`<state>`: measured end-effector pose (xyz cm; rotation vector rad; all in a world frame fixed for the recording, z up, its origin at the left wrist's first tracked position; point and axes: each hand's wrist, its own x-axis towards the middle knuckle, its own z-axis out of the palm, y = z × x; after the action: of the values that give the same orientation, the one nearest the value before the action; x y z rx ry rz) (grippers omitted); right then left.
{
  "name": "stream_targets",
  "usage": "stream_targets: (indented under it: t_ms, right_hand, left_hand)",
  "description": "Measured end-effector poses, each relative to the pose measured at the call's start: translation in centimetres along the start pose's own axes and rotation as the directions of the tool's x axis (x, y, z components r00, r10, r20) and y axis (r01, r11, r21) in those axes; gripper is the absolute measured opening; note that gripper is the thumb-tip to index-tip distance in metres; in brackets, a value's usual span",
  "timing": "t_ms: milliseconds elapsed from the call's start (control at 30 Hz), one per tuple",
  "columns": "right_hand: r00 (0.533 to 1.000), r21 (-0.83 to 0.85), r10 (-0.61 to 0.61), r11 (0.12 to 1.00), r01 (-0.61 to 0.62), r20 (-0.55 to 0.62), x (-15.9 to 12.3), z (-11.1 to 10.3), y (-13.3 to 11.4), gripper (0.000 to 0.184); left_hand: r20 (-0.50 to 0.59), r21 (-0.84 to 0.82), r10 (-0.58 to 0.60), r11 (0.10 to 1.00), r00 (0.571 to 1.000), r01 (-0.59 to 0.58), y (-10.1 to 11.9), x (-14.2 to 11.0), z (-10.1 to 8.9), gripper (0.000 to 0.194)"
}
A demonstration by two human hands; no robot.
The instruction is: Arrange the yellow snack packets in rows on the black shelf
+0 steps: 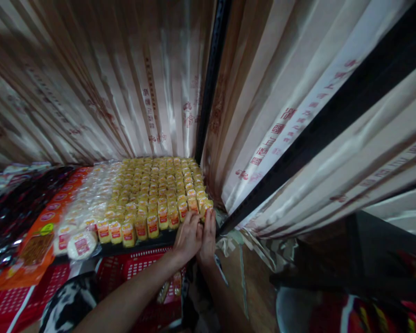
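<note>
Small yellow snack packets with red labels stand in tight rows on a dark shelf. At the front right corner of the rows, my right hand has its fingers closed around the end yellow snack packet. My left hand is right beside it, touching my right hand. Its fingers are bent at the same packet and partly hide the front row. Its fingertips are hard to make out.
Left of the yellow rows lie clear-wrapped white packets, an orange snack bag and dark shiny packages. Red baskets stand below. Printed pale curtains hang behind, with a black post at the corner.
</note>
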<state>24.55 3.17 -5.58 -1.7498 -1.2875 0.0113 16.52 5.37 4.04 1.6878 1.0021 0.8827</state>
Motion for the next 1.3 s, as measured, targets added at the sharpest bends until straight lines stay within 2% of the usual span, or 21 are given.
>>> stream_targets:
  t_ms: [167, 433, 567, 667, 900, 1167, 1300]
  right_hand:
    - [0.998, 0.115, 0.066, 0.991, -0.065, -0.001, 0.7, -0.7, -0.3, 0.054]
    - [0.997, 0.186, 0.074, 0.98, -0.073, 0.003, 1.2, -1.0, -0.6, 0.049]
    - [0.995, 0.23, 0.096, 0.969, -0.093, -0.001, 1.8, -1.3, -0.9, 0.046]
    - [0.998, 0.267, 0.065, 0.961, -0.067, 0.016, 2.2, -1.4, -1.1, 0.043]
    - [0.996, 0.232, 0.088, 0.969, -0.089, 0.017, 1.9, -1.2, -0.7, 0.044]
    - [0.999, 0.194, 0.033, 0.981, -0.025, -0.036, 1.7, -1.6, -1.0, 0.041]
    - [0.997, 0.195, 0.063, 0.979, -0.053, -0.047, 2.0, -1.8, -1.3, 0.039]
  left_hand:
    - [0.012, 0.013, -0.064, 0.998, 0.998, 0.064, -1.4, -1.3, -0.1, 0.021]
    - [-0.001, 0.02, -0.052, 0.998, 0.999, 0.052, -2.0, -1.6, -0.2, 0.024]
    - [0.025, 0.202, 0.002, 0.979, 1.0, -0.007, -2.7, -1.8, -0.1, 0.031]
    - [0.05, 0.314, 0.039, 0.948, 0.998, -0.053, -3.2, -1.8, 0.0, 0.034]
    - [0.073, 0.368, 0.03, 0.928, 0.997, -0.054, -3.2, -2.0, 0.1, 0.034]
    - [0.052, 0.351, 0.108, 0.929, 0.993, -0.119, -4.0, -2.3, 0.1, 0.033]
    - [0.034, 0.333, 0.152, 0.93, 0.988, -0.154, -4.2, -2.8, -0.1, 0.033]
